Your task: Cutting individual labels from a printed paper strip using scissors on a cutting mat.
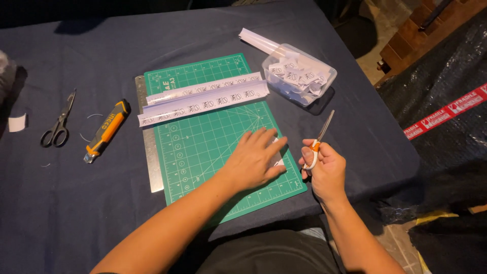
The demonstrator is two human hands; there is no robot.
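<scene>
My left hand [253, 161] lies flat and spread, fingers together, pressing on small white paper pieces [276, 158] at the near right corner of the green cutting mat [203, 152]; only the edges of the paper show past my fingertips. It holds nothing; the palm pins the pieces, which I judge keeps them from sliding on the smooth mat. My right hand [324, 170] sits just right of the mat, off its edge, closed around the orange handles of a pair of scissors [319, 139]. The blades point up and away from me, toward the far right, and look closed or nearly so. Held like this, the tips stay away from the left hand and the paper.

Farther along the mat, long printed paper strips [203, 99] lie across its far part, overhanging the left edge onto a steel ruler [148, 142] that runs beside the mat. At the far right, a clear plastic box [299, 73] holds a heap of small cut slips, with a folded strip resting on its far rim; it stands near the scissors hand. Well to the left on the dark tablecloth [61, 213] lie an orange utility knife [106, 131] and black-handled scissors [58, 124], both apart from either hand, beside a small white scrap [16, 123] at the left edge.
</scene>
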